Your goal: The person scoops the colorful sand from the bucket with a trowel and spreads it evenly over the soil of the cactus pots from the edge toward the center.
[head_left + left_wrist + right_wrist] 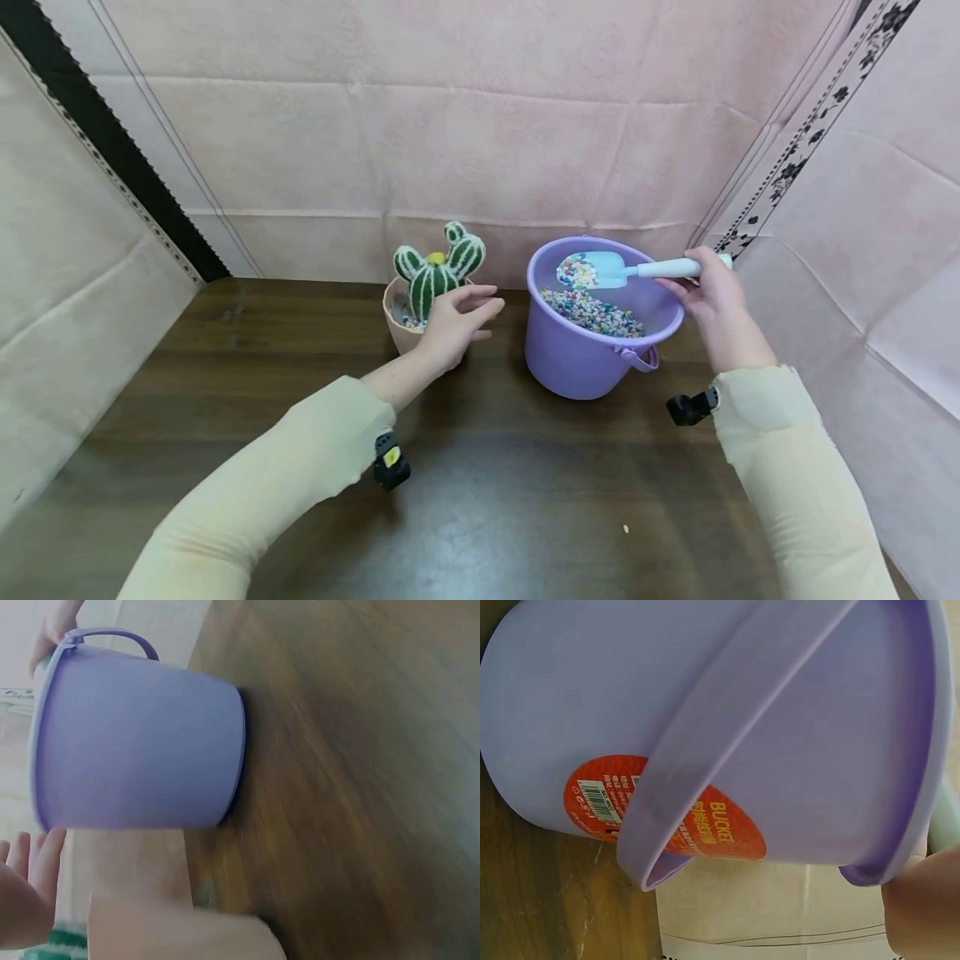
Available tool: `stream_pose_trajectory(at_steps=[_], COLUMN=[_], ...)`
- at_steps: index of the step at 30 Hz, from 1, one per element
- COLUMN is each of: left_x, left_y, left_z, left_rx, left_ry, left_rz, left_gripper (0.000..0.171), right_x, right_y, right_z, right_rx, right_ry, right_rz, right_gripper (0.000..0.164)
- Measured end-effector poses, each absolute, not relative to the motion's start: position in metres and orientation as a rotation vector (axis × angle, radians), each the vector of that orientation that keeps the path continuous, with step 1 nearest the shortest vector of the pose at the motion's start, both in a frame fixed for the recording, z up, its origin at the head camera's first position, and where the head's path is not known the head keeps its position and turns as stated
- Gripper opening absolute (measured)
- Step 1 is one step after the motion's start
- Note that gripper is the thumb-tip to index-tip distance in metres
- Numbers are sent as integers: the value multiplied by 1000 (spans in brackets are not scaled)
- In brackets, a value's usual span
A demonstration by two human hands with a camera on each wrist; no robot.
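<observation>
My right hand point(716, 296) grips the handle of a light-blue hand trowel point(663, 268) over the purple bucket point(562, 358). On the trowel's blade lie small multicoloured pebbles point(579, 272). More mixed pebbles point(592, 315) lie inside the bucket. Beside a knitted green-and-white cactus point(430, 292) in a pale peach pot point(405, 337) is my left hand point(453, 329), its fingers loosely extended towards the bucket and holding nothing. Part of the pot is hidden behind that hand. In the left wrist view, the left fingers point(46, 862) appear near the bucket's rim; contact cannot be told.
Everything stands on a dark wooden table point(480, 517) with pale cloth point(450, 142) behind and at both sides. A single white pebble point(626, 528) lies near the front. The bucket's carrying handle point(727, 735) hangs down its side across a red label point(600, 799).
</observation>
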State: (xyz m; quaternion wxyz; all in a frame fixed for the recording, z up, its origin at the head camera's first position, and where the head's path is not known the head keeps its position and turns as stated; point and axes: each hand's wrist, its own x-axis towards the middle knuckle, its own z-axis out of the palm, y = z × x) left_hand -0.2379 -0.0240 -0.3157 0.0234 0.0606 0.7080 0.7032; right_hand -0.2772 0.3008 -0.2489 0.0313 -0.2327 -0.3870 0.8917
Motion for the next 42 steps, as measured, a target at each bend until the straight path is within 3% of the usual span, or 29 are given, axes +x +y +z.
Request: stream_pose_trajectory(at_steps=[13,17,23,35,42], left_x=[-225,-231,-238,-260,-270], left_y=[-107,-122,-126,-125,-125], left_z=[-331,-339,-352,-357,-361], left_rx=[-21,-178,-302,-271,-468], left_ry=[2581,2629,2547,2404,2418], left_rz=[2189,2138,1979,2083,2168], left_gripper=[31,39,55,48,43], right_x=[-274,-274,-274,-274,-273], right_y=[309,310,311,309,308], right_z=[-248,-249,-251,-251,-251], right_rx=[-687,-696,-727,-746,-734], right_ry=[-1172,-1152,-1116,-1166,-1156], right_rz=[2771,2781,2801,2781,2789], right_gripper=[13,13,15,10,8])
